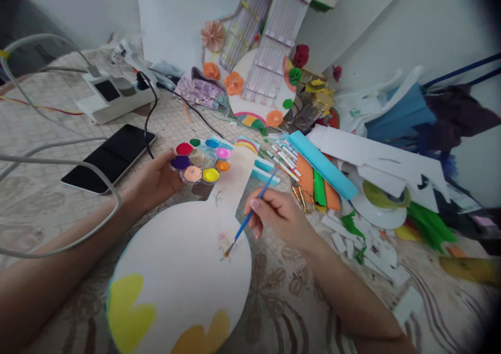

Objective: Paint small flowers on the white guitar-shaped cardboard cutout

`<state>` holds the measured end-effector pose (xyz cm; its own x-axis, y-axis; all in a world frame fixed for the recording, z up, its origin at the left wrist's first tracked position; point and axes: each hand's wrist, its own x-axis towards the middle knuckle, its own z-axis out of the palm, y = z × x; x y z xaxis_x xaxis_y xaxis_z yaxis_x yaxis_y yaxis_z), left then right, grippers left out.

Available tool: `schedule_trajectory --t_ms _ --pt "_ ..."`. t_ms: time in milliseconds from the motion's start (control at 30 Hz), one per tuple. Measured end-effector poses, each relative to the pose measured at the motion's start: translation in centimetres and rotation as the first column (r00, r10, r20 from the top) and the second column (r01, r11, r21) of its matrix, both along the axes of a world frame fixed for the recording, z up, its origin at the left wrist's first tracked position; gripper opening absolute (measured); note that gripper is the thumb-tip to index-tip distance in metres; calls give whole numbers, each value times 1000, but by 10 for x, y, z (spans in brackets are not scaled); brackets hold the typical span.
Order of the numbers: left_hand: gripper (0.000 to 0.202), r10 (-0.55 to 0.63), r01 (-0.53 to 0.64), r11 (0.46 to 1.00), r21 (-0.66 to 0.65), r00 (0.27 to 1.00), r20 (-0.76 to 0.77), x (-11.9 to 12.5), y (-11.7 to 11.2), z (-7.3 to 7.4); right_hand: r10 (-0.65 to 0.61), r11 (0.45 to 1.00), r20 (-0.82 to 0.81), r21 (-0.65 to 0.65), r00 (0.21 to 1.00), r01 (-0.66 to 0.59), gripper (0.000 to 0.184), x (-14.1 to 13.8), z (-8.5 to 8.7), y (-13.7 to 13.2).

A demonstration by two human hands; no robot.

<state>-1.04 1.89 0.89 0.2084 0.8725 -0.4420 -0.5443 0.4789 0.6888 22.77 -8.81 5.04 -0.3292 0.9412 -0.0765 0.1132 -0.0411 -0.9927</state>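
Observation:
My right hand point(276, 213) pinches a paintbrush point(250, 213) with a blue handle, its brown bristles down at small green and pinkish marks on a white cutout point(183, 260). The cutout has a round body and a long neck, with yellow and orange petal shapes painted near its lower edge and a striped rainbow arc at the neck's top. In my left hand point(162, 181) is a round paint palette point(192, 159), held by its edge above the table beside the neck. Its wells show red, green, blue, pink, orange, yellow, peach and purple paint.
A black phone point(111, 158) and a white power strip point(117, 101) with looping cables lie on the left. Paper scraps point(379, 260), gold-handled scissors point(302, 197) and a tape roll point(381, 197) crowd the right. A flower-decorated paper piece point(262, 82) stands at the back.

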Motion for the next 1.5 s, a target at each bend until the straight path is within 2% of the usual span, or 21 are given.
schedule_trajectory --t_ms 67,100,167,267,333,467,567,667,733,800,867,967,1033,1167,1233,1300,1433,1500 --pt "37 4 -4 1000 4 1000 6 0 0 -1 90 995 27 -53 996 -88 26 0 -2 -1" --pt "36 5 -5 1000 6 1000 8 0 0 -1 89 995 49 -43 995 -87 26 0 -3 0" --pt "35 4 -4 1000 13 1000 14 0 0 -1 -6 999 91 48 996 2 25 2 -5 4" --pt "34 6 -7 1000 14 1000 13 0 0 -2 -194 961 85 218 977 172 23 6 -4 10" --pt "35 8 -8 1000 7 1000 8 0 0 -1 -225 946 58 250 973 204 23 8 -1 11" --pt "38 -1 1 1000 7 1000 14 0 0 0 -80 989 68 128 995 71 26 8 3 8" --pt "40 -9 9 1000 -1 1000 27 -1 0 0 7 998 110 54 994 -13 28 7 1 7" --pt "42 -9 10 1000 -10 999 45 -2 0 -2 -104 984 128 156 986 83 27 7 -2 10" --pt "43 -6 6 1000 -8 998 58 -2 1 -3 -209 951 115 256 971 174 24 8 -2 11" --pt "43 5 -5 1000 -4 998 66 -2 1 -4 -258 928 90 301 962 221 23 9 0 12" --pt "41 19 -19 1000 -1 998 65 -2 1 -4 -247 935 72 279 966 218 24 9 3 12" --pt "38 12 -12 1000 -3 999 47 -1 1 -2 -128 980 114 170 985 107 28 8 4 10" --pt "37 5 -5 1000 -6 1000 31 -1 0 -1 -88 987 151 150 985 65 29 8 2 10" --pt "38 5 -5 1000 -7 1000 26 -1 0 0 -250 930 141 311 958 197 25 8 -1 11" --pt "39 3 -3 1000 -5 999 35 -1 0 -1 -300 907 108 340 948 249 25 8 0 12" --pt "40 3 -3 1000 -1 999 45 -1 0 -2 -278 923 85 300 957 241 26 8 1 11" --pt "38 10 -10 1000 -4 999 47 -1 1 -2 -117 983 92 152 989 102 27 6 -1 11" --pt "39 12 -12 1000 -3 999 51 -1 1 -1 -158 972 102 191 982 137 27 5 -3 11"
